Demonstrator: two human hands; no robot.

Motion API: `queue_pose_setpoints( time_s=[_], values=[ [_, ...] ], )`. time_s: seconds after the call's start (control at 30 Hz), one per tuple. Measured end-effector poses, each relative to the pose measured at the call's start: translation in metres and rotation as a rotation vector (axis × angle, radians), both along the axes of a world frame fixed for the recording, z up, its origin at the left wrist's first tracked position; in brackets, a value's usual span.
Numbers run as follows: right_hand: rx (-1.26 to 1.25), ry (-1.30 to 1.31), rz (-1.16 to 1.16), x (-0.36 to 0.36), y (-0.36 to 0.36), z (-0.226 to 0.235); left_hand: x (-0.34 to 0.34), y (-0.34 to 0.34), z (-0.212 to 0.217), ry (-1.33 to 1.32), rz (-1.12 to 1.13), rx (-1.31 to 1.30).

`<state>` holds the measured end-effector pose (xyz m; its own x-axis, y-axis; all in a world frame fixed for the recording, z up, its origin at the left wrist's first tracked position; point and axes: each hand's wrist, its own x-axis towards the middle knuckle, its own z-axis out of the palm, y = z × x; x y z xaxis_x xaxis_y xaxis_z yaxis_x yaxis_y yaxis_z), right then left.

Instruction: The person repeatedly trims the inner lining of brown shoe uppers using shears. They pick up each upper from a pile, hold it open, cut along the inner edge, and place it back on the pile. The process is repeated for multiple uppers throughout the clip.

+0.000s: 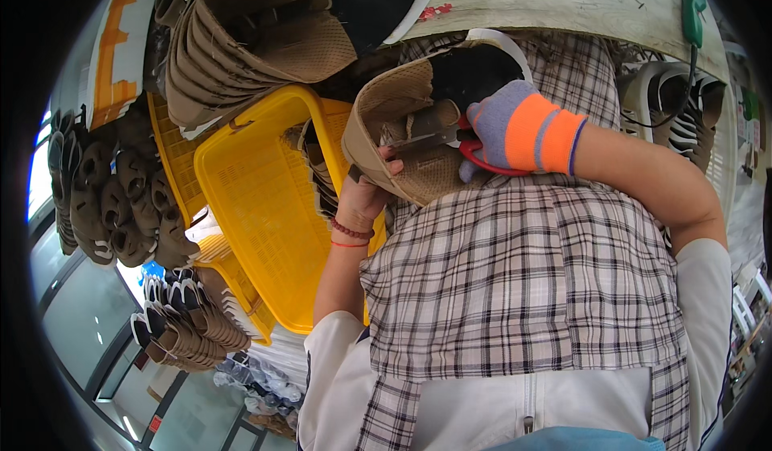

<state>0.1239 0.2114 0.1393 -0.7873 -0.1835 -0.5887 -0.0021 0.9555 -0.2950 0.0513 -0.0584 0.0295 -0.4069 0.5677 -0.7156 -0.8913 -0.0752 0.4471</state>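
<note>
A brown textured shoe upper (434, 176) with a black lining and a white edge lies over my lap. My bare left hand (367, 197), with beaded and red bands at the wrist, grips its near left side; some fingertips show inside the opening. My right hand (515, 129), in a grey and orange knit glove, is closed around the red handles of a pair of scissors (426, 141). The blades reach into the upper and point toward my left fingertips. Whether they touch a thread there is too small to tell.
A yellow plastic basket (241, 210) stands at my left with some brown uppers inside. A stack of nested uppers (217, 57) sits beyond it. More brown shoe parts (121, 194) hang or lie at far left. A pale worktop (563, 1) with a green-handled tool (692, 17) runs along the far side.
</note>
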Motion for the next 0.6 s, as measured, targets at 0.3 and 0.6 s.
queue_pose_setpoints(
  time_s=[0.3, 0.6],
  values=[
    [-0.002, -0.033, -0.077, 0.007, 0.025, 0.001, -0.005, 0.004, 0.007, 0.169, -0.131, -0.006],
    [-0.603, -0.804, -0.289, -0.022, 0.076, -0.031, -0.024, 0.028, -0.001, 0.620, 0.068, 0.183]
  ],
)
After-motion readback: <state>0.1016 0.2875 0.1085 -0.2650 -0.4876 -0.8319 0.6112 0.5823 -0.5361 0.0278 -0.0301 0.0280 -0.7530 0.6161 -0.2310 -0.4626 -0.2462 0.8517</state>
